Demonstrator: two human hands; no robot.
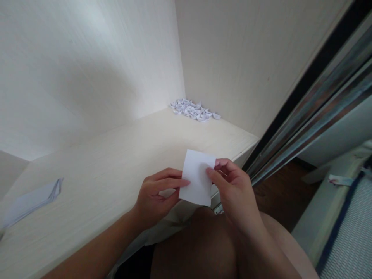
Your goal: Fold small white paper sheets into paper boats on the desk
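Note:
Both hands hold a small white sheet of paper (197,179) upright over the front edge of a pale wooden shelf (122,155). My left hand (155,195) pinches the sheet's left edge, thumb in front and fingers curled behind. My right hand (234,190) grips the right edge, its thumb pressed on the face of the paper. The sheet looks flat, with no visible fold.
A pile of several small folded white paper pieces (194,109) lies in the shelf's back corner. A stack of flat white sheets (31,199) rests at the left. A metal sliding-door track (308,128) runs diagonally on the right; my knees are below.

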